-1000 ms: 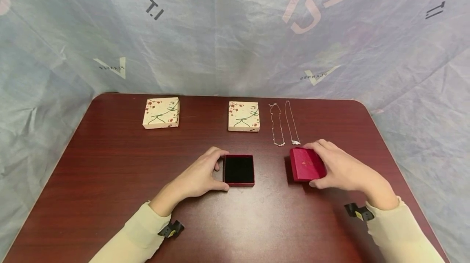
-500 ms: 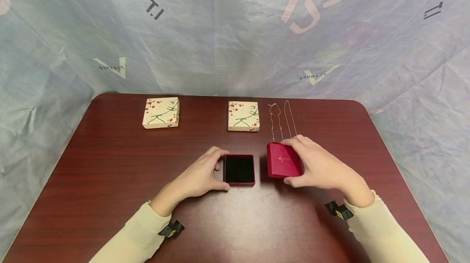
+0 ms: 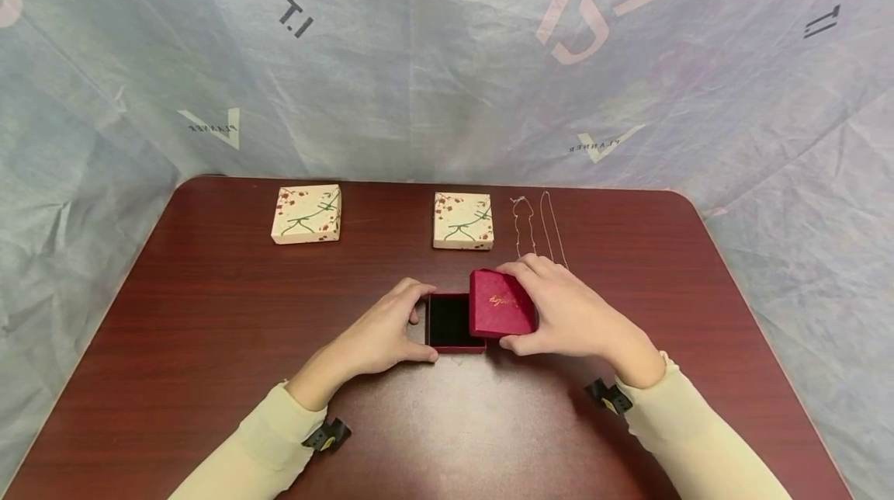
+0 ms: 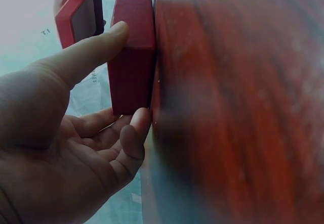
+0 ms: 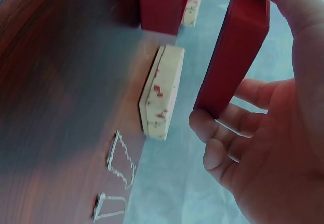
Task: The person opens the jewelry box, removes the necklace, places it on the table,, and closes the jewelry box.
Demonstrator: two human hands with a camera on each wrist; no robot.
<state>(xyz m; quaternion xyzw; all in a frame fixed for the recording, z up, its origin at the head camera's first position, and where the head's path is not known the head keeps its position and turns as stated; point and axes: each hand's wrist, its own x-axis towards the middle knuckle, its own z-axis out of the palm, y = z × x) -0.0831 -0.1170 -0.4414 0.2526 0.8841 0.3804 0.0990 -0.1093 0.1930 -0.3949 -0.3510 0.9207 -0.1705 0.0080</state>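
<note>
At the table's [image 3: 447, 438] near side, glossy wood-grain, lie cream fabric sleeves [image 3: 261, 438]. Left hand [image 3: 370, 335]: thumb and fingers pinch opposite sides of a square red box base [image 3: 448, 323], black-lined, resting on the tabletop. Right hand [image 3: 569, 315]: thumb and fingers pinch a rigid red lid [image 3: 501, 304], gold-lettered, tilted above the base's right part. Beyond: thin metallic necklaces [image 3: 556, 228], partly hidden; two square floral-printed boxes [image 3: 463, 220]. Rearmost: creased grey cloth [image 3: 391, 96].

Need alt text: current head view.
A person's right hand holds a red lid above the right part of an open, black-lined red box, whose left side the left hand grips on a wooden table. Behind lie two cream floral boxes and two thin necklaces.
</note>
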